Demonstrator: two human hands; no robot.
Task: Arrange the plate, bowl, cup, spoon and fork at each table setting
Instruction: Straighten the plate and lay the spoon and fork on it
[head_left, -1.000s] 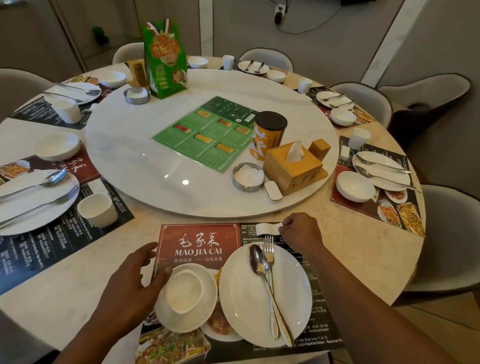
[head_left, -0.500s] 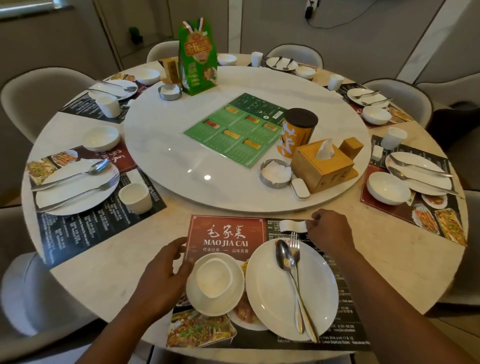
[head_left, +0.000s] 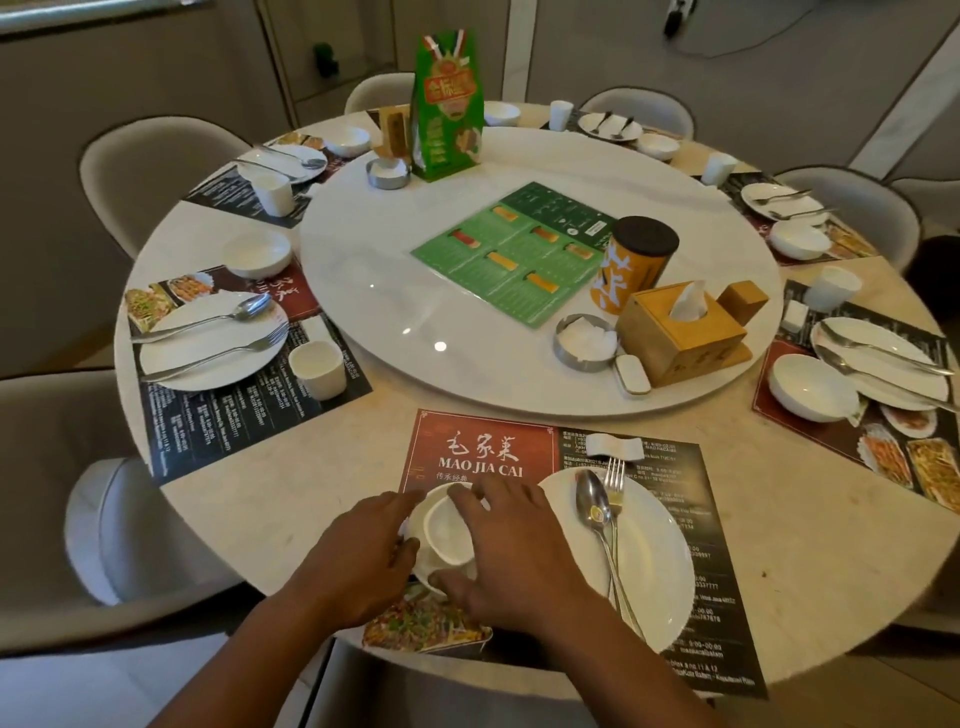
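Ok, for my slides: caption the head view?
Left hand holds the bowl, right hand grips the cup in it, beside the plate bearing spoon and fork.

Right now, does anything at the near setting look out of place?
Yes: the near cup sits inside the bowl, while the left setting's cup stands by itself on its placemat. The spoon and fork lie straight on the plate.

We note: right hand (head_left: 519, 551) grips cup (head_left: 449, 535) inside bowl (head_left: 432, 570); left hand (head_left: 358, 561) holds bowl; plate (head_left: 654, 545) just right.
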